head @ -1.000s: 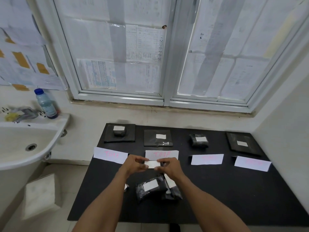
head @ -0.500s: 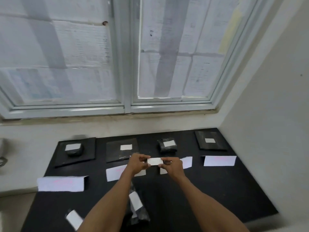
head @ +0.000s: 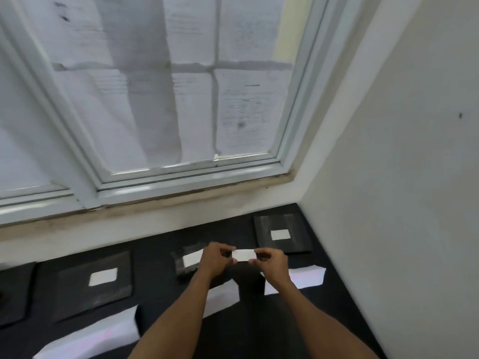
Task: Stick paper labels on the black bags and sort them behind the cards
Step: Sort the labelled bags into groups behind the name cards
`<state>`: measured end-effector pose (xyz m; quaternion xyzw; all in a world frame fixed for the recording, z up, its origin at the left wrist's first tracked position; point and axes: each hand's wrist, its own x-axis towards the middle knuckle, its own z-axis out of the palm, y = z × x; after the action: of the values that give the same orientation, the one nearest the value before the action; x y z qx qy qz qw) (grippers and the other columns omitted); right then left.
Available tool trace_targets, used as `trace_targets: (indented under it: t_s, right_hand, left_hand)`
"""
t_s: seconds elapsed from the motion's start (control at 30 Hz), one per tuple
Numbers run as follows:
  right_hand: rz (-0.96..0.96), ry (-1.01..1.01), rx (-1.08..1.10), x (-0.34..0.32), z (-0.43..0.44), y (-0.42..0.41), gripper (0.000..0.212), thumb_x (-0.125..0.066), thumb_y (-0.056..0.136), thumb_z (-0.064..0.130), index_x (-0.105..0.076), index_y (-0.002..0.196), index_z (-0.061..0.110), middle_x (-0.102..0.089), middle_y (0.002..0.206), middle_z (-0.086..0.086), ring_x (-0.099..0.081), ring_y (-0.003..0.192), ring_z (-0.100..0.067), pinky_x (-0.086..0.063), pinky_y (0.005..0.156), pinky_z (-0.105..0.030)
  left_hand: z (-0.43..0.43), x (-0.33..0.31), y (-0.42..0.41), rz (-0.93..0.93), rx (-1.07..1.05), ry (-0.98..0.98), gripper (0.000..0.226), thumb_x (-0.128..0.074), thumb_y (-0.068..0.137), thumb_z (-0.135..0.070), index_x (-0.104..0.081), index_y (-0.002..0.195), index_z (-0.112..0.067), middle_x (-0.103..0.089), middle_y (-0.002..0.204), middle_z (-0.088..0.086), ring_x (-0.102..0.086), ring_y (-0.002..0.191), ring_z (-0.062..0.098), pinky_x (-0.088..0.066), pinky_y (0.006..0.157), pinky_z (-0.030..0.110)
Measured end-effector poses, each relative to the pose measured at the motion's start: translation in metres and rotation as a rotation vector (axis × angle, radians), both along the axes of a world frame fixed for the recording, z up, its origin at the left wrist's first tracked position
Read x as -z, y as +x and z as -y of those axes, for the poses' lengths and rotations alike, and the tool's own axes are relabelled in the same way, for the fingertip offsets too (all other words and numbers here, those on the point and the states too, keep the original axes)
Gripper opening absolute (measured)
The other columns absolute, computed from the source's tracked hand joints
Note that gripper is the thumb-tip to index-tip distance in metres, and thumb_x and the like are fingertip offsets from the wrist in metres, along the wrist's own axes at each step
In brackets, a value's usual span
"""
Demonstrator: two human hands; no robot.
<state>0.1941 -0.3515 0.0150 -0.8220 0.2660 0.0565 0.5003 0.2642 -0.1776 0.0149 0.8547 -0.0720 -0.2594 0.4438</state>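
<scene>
Item in hand: one small white paper label (head: pixel 243 255), plain face showing, held level between both hands above the far half of the desk (head: pixel 259 332), touching no bag. Left hand (head: pixel 216 260): thumb and fingers pinch the label's left end. Right hand (head: pixel 272 264): thumb and fingers pinch the label's right end. Desk: black top, set in a corner below a window (head: pixel 181 99), with a pale wall (head: pixel 414 177) on the right. Back row, window side, right to left: flat black bag (head: pixel 264 226) with a white sticker, nearest the wall; crumpled black bag (head: pixel 181 272) with a white sticker, partly hidden by the left hand; second flat black bag (head: pixel 77 294) with a white sticker near its middle; a further black item (head: pixel 13 294), cut off by the frame edge, kind not clear. Front row, nearer the person, one white card before each bag: right card (head: pixel 308 277), partly hidden by the right wrist; middle card (head: pixel 225 294), partly covered by the left forearm; left card (head: pixel 96 338), with faint pink writing, unreadable. Window: white frame, panes covered with printed sheets, text too blurred to read.
</scene>
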Motion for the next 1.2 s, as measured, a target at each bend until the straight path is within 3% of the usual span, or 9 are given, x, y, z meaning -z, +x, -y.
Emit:
trace_targets:
  t_s: [0.1,0.2,0.27,0.47,0.53,0.63,0.7,0.83,1.2]
  right_hand:
    - [-0.007,0.014,0.095,0.012,0.056,0.025,0.036,-0.082,0.070,0.006,-0.071,0.105,0.009,-0.070,0.096,-0.002,-0.066,0.087,-0.010,-0.053,0.073,-0.013]
    - [-0.025,0.009,0.140,0.025,0.097,0.043,0.035,-0.081,0.071,0.005,-0.071,0.105,0.008,-0.068,0.094,0.000,-0.064,0.087,-0.010,-0.053,0.084,-0.019]
    - [-0.062,0.005,0.162,0.039,0.119,0.054,0.034,-0.079,0.074,0.008,-0.071,0.107,0.010,-0.068,0.096,0.001,-0.064,0.090,-0.010,-0.047,0.084,-0.016]
    - [-0.055,-0.051,0.221,0.071,0.152,0.078,0.025,-0.073,0.081,0.010,-0.072,0.106,0.012,-0.070,0.106,-0.002,-0.063,0.098,-0.014,-0.047,0.091,-0.021]
    - [-0.017,-0.088,0.209,0.078,0.157,0.085,0.023,-0.072,0.082,0.008,-0.072,0.105,0.011,-0.067,0.107,-0.004,-0.062,0.098,-0.015,-0.048,0.092,-0.023]
    - [0.015,-0.153,0.172,0.084,0.160,0.091,0.023,-0.069,0.083,0.006,-0.071,0.106,0.010,-0.059,0.107,-0.001,-0.057,0.095,-0.010,-0.042,0.080,-0.009]
    - [0.027,-0.163,0.154,0.086,0.162,0.092,0.023,-0.069,0.083,0.005,-0.071,0.106,0.010,-0.057,0.107,-0.001,-0.058,0.096,-0.011,-0.043,0.077,-0.007]
    - [0.028,-0.176,0.158,0.085,0.162,0.094,0.025,-0.067,0.084,0.002,-0.071,0.108,0.008,-0.062,0.108,-0.006,-0.063,0.098,-0.017,-0.052,0.089,-0.024]
    - [-0.015,-0.223,0.175,0.083,0.151,0.086,0.025,-0.064,0.086,0.003,-0.068,0.111,0.007,-0.062,0.112,-0.010,-0.057,0.097,-0.012,-0.043,0.087,-0.017]
  left_hand:
    - [0.063,0.014,0.025,0.005,0.006,0.003,0.041,-0.078,0.075,-0.012,-0.070,0.115,-0.018,-0.070,0.116,0.003,-0.064,0.105,0.012,-0.049,0.098,0.025]
    - [0.111,0.030,0.045,-0.003,0.007,0.011,0.041,-0.081,0.071,-0.012,-0.072,0.110,-0.018,-0.072,0.112,0.002,-0.066,0.099,0.010,-0.048,0.091,0.018]
    - [0.138,0.045,0.057,-0.023,-0.003,0.027,0.040,-0.081,0.071,-0.010,-0.072,0.110,-0.018,-0.070,0.113,0.003,-0.065,0.102,0.012,-0.045,0.087,0.014]
    - [0.184,0.075,0.076,0.037,-0.019,0.070,0.040,-0.076,0.076,-0.004,-0.069,0.115,-0.010,-0.067,0.118,0.009,-0.064,0.105,0.018,-0.049,0.092,0.021]
    - [0.191,0.080,0.081,0.049,-0.032,0.073,0.041,-0.075,0.076,-0.003,-0.066,0.116,-0.006,-0.064,0.121,0.011,-0.062,0.108,0.019,-0.045,0.089,0.016]
    - [0.196,0.085,0.084,0.046,-0.049,0.076,0.043,-0.078,0.074,-0.003,-0.066,0.115,-0.004,-0.059,0.122,0.011,-0.061,0.106,0.018,-0.042,0.086,0.012]
    - [0.196,0.085,0.084,0.042,-0.055,0.079,0.042,-0.079,0.074,-0.005,-0.066,0.115,-0.004,-0.059,0.121,0.009,-0.061,0.105,0.018,-0.043,0.086,0.013]
    - [0.198,0.086,0.081,0.036,-0.066,0.080,0.040,-0.080,0.074,-0.007,-0.068,0.112,-0.005,-0.062,0.118,0.011,-0.062,0.101,0.018,-0.048,0.086,0.017]
    - [0.195,0.085,0.076,-0.017,-0.029,0.109,0.031,-0.074,0.078,-0.007,-0.070,0.109,-0.006,-0.066,0.114,0.012,-0.064,0.102,0.020,-0.055,0.090,0.032]
